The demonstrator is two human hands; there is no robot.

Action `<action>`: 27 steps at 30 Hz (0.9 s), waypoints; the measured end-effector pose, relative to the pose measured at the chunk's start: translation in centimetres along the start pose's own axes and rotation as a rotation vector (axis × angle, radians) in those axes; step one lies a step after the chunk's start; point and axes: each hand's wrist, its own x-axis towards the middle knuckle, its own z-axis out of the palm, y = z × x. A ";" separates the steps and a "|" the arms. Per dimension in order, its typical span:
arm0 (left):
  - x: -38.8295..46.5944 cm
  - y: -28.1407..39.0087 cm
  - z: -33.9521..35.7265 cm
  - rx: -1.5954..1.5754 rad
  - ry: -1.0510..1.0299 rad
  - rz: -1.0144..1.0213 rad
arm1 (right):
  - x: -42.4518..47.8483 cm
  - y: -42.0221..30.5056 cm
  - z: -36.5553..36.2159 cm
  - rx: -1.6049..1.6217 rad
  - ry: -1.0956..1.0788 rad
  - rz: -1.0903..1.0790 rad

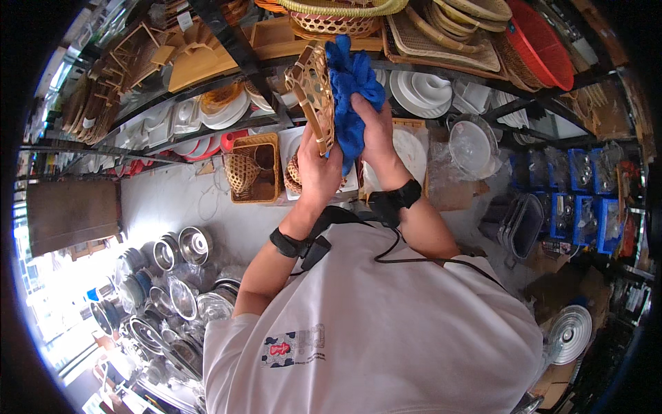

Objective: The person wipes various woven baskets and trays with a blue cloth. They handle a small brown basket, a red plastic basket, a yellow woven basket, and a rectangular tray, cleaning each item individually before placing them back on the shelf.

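Observation:
My left hand [319, 165] grips the lower end of a small woven bamboo basket [313, 93], which is tipped up on its side with open hexagonal weave. In my right hand [376, 127] is a bunched blue cloth [352, 88], its thumb lying over the folds. The cloth presses against the basket's right side and hides part of it. Both hands are raised in front of the shelf rack, close together. Straps with small black devices circle both wrists.
Ahead, a black shelf [248, 52] carries baskets, wicker trays [445, 44] and a red basket [540, 44]. White plates [420, 93] fill the level below. A rectangular wicker basket [255, 194] sits low. Metal pots [195, 246] crowd the left floor; blue bins [584, 217] line the right.

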 end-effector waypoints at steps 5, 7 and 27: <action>0.4 -0.7 -1.3 -0.070 -0.082 -0.132 | 0.0 0.1 1.0 -0.016 0.005 0.010; 1.2 -0.4 -1.6 -0.057 -0.080 -0.102 | 0.4 -0.1 1.2 0.021 -0.009 0.018; 3.3 0.5 -4.3 -0.126 -0.186 -0.120 | -0.4 -0.8 3.1 0.386 0.090 0.180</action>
